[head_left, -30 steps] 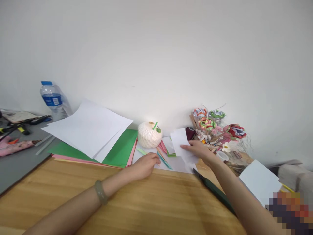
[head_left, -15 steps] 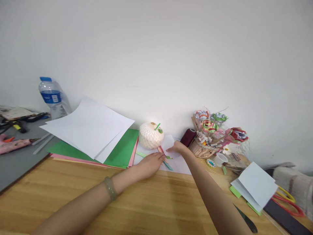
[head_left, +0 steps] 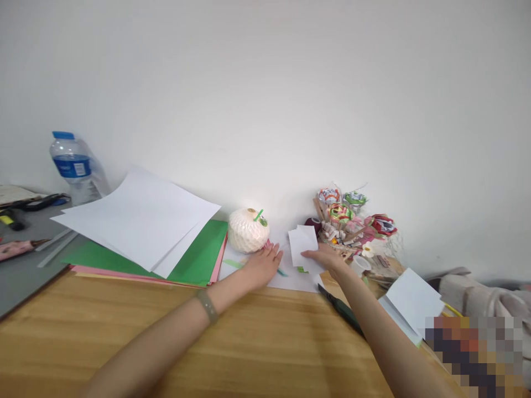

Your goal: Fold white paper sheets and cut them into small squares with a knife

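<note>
My left hand (head_left: 262, 267) lies flat with its fingers stretched out, over coloured paper strips on a white sheet (head_left: 286, 282). A teal strip (head_left: 282, 272) shows beside its fingertips. My right hand (head_left: 327, 256) pinches small white paper pieces (head_left: 302, 246) between thumb and fingers, tilted above the sheet. Touching or close to the left hand stands a round, white, textured ornament (head_left: 248, 231) with a green strip on top. Just behind the right hand is a dark red thread spool (head_left: 312, 224), partly hidden by the paper.
On the left, large white sheets (head_left: 141, 221) cover green paper (head_left: 199, 254). A water bottle (head_left: 71, 166) stands behind them. Paper flowers (head_left: 342, 213) crowd the back right. A cutter knife (head_left: 342, 309) lies by my right forearm, near folded pale paper (head_left: 415, 304).
My right hand has moved right with the white paper pieces, which now show more fully. My left hand's fingers have spread a little. The whole view has shifted slightly.
</note>
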